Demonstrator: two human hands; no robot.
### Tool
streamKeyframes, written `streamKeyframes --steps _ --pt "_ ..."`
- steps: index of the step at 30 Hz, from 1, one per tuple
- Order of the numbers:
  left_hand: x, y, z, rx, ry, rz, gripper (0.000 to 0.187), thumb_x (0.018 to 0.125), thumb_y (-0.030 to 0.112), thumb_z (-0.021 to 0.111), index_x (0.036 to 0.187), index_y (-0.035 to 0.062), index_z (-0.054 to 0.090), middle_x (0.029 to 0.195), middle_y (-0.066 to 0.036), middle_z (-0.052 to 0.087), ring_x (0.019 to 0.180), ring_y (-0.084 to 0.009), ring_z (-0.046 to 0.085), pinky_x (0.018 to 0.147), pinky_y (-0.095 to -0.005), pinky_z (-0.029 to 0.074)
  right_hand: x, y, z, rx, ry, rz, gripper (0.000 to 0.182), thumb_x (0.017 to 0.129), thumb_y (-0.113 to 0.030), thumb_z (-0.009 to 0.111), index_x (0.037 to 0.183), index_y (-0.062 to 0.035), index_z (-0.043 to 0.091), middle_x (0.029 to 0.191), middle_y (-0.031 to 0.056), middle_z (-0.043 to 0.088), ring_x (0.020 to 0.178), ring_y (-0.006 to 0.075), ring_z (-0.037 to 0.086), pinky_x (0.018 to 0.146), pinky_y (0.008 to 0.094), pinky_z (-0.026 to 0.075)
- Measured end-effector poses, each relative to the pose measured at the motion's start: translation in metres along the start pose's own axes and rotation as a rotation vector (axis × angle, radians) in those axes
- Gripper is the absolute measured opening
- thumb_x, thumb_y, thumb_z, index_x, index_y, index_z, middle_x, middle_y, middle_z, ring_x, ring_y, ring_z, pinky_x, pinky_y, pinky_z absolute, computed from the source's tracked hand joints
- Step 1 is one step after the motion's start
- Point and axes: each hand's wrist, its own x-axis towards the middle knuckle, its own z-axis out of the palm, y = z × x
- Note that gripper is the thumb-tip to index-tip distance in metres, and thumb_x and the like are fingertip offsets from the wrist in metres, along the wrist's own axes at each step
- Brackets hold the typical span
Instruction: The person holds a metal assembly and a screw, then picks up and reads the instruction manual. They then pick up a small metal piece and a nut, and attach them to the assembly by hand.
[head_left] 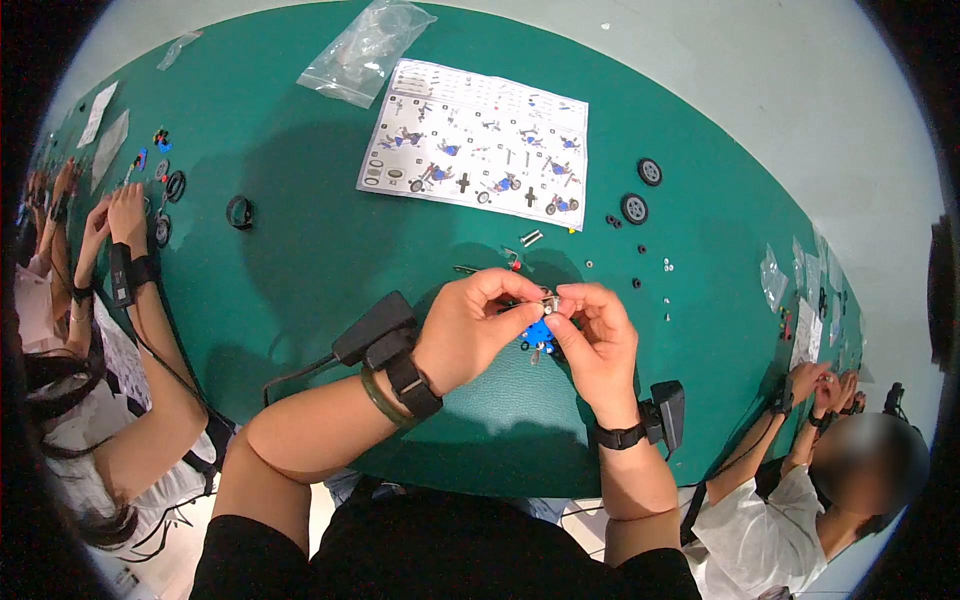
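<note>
Close together over the table's near side, both my hands pinch a small partly built model (538,336) with blue pieces and small metal parts. My left hand (478,325) has its thumb and forefinger closed at the model's upper left. From the other side, the thumb and fingers of my right hand (602,345) close on its upper right. The blue part hangs below the fingertips; what exactly lies between them is too small to make out. Just beyond my fingers lie a small red piece (514,264) and some silver rods (531,238).
A printed instruction sheet (480,140) lies ahead, beside a clear plastic bag (367,50). Two wheels (635,208), small black rings (613,220) and tiny white pieces (668,265) are at right. A black band (239,212) lies at left. Other people work at both sides of the green table (300,250).
</note>
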Motion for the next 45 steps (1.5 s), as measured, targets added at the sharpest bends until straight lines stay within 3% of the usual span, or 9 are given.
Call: streamKeyframes --steps 5,17,29,45 --pt "0.0 -0.001 0.0 -0.017 -0.005 0.01 0.012 0.088 0.0 0.064 0.1 0.0005 0.063 0.1 -0.006 0.068 0.089 -0.0085 0.061 0.08 -0.024 0.05 0.0 0.002 0.001 0.016 0.01 0.007 0.029 0.084 0.004 0.065 0.112 -0.0025 0.057 0.094 0.0016 0.057 0.087 0.0095 0.054 0.079 0.0231 0.045" --pt "-0.001 -0.002 0.002 -0.02 -0.03 0.057 0.012 0.088 -0.001 0.064 0.099 0.0007 0.063 0.102 -0.009 0.068 0.094 -0.0124 0.062 0.087 -0.0283 0.05 0.001 -0.001 0.0 -0.213 0.059 -0.085 0.015 0.079 0.002 0.07 0.092 -0.0017 0.063 0.086 0.0051 0.057 0.076 0.0122 0.055 0.069 0.024 0.045" --pt "-0.001 -0.004 0.001 -0.081 -0.027 0.073 0.013 0.087 -0.002 0.063 0.1 0.0006 0.062 0.106 -0.01 0.067 0.098 -0.0146 0.063 0.089 -0.0298 0.05 -0.001 -0.013 0.005 -0.416 0.077 -0.22 0.015 0.078 0.0 0.073 0.088 -0.0015 0.062 0.083 0.0059 0.057 0.071 0.0126 0.054 0.063 0.0248 0.044" --pt "-0.003 -0.008 0.002 -0.094 -0.049 0.107 0.012 0.086 -0.004 0.064 0.097 0.0007 0.063 0.109 -0.013 0.066 0.101 -0.017 0.063 0.089 -0.0316 0.052 -0.005 -0.008 0.01 -0.366 0.175 -0.199 0.015 0.078 0.0 0.073 0.085 -0.0016 0.061 0.082 0.0056 0.057 0.068 0.0128 0.054 0.061 0.0249 0.044"
